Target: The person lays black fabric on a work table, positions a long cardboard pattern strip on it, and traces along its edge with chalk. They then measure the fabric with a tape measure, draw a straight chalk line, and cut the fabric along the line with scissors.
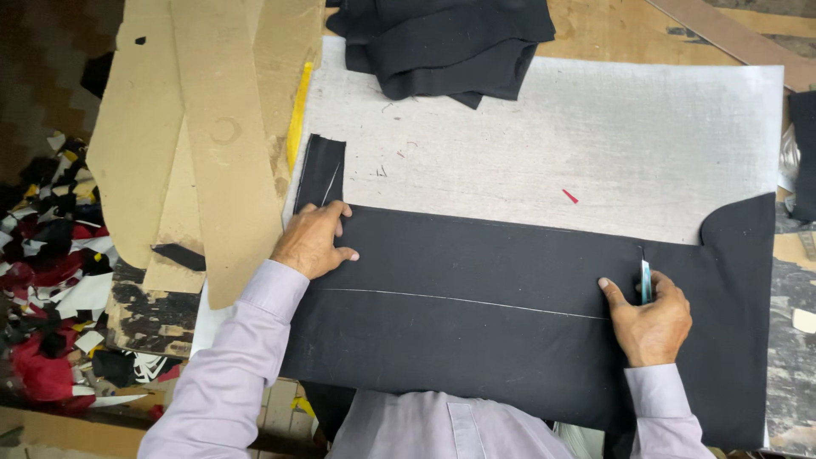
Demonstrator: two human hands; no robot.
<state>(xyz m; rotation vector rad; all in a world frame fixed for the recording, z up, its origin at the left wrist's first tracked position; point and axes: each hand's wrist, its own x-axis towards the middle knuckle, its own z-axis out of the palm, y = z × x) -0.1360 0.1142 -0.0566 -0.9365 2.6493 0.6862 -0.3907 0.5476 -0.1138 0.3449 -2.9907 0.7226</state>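
A large piece of black cloth (493,306) lies flat across the near part of a grey board (595,144). A thin chalk line (459,300) runs across the cloth from left to right. My left hand (313,240) presses flat on the cloth's upper left corner, fingers closed together. My right hand (650,316) rests on the cloth at the right end of the chalk line and grips a small light-blue cutter or marker (646,280), held upright with its tip at the cloth's upper edge.
A heap of folded black fabric (442,42) sits at the far edge of the board. Brown cardboard pattern pieces (204,136) and a yellow strip (297,115) lie to the left. Red, black and white scraps (51,280) cover the floor at left.
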